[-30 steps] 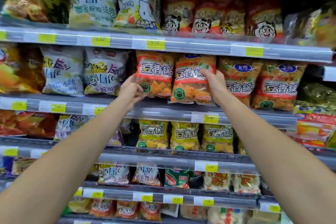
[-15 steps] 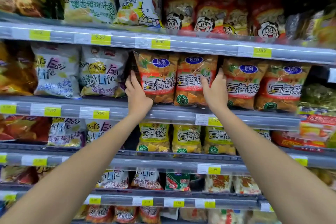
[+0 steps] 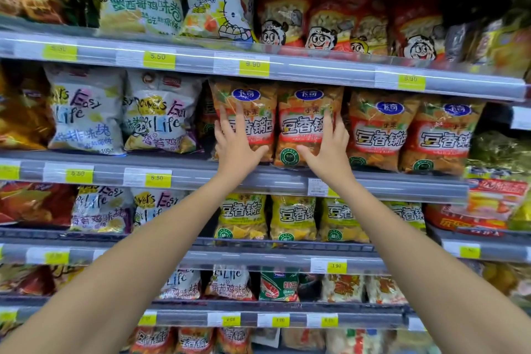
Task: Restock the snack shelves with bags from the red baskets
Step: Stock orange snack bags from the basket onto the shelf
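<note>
With fingers straight and gripping nothing, the left hand (image 3: 236,149) presses one orange snack bag (image 3: 254,100) and the right hand (image 3: 328,149) the neighbouring bag (image 3: 304,108), both upright on the second shelf (image 3: 275,179), apparently to seat them squarely in the row.

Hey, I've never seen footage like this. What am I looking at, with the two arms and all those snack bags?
There is no machine here. These are a person's two bare arms, filmed by a wide-angle camera worn on their head, facing store shelves. The left hand lies flat on one orange snack bag, and the right hand on the neighbouring orange bag. Both bags stand upright on a grey shelf. The fingers are straight, pressing rather than gripping. White bags stand to the left, and yellow bags one shelf below.
</note>
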`<state>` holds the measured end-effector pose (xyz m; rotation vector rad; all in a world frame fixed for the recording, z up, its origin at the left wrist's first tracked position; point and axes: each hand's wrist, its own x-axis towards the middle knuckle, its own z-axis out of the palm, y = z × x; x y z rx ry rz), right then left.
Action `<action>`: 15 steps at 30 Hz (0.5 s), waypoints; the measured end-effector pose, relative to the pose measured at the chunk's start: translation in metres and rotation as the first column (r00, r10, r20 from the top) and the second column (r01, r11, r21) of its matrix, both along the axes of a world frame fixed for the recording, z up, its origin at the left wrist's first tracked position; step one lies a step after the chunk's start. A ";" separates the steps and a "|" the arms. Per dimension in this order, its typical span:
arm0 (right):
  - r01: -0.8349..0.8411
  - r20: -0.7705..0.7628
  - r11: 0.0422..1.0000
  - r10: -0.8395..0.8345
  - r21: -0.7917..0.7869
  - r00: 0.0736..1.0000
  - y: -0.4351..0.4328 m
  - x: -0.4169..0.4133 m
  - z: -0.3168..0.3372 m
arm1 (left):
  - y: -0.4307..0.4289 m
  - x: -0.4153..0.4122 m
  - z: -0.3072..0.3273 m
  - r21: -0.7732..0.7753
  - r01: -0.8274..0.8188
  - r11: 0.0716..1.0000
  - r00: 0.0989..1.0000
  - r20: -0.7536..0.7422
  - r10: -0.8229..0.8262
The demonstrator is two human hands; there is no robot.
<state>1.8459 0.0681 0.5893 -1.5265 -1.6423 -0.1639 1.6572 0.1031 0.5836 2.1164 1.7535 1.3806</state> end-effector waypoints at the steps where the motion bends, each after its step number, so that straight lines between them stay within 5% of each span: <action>1: -0.029 -0.029 1.000 0.029 -0.010 0.999 0.000 0.002 0.002 | 0.002 -0.003 0.003 -0.010 0.018 1.000 1.000 0.003 -0.018; 10: 0.022 0.044 0.998 -0.020 -0.051 0.999 0.006 0.010 0.002 | -0.004 -0.003 0.005 0.059 0.064 0.996 0.997 0.028 -0.065; 15: 0.195 0.123 0.978 -0.186 -0.069 0.975 0.003 0.002 -0.006 | -0.006 -0.017 0.012 -0.110 0.130 0.985 0.989 -0.056 -0.136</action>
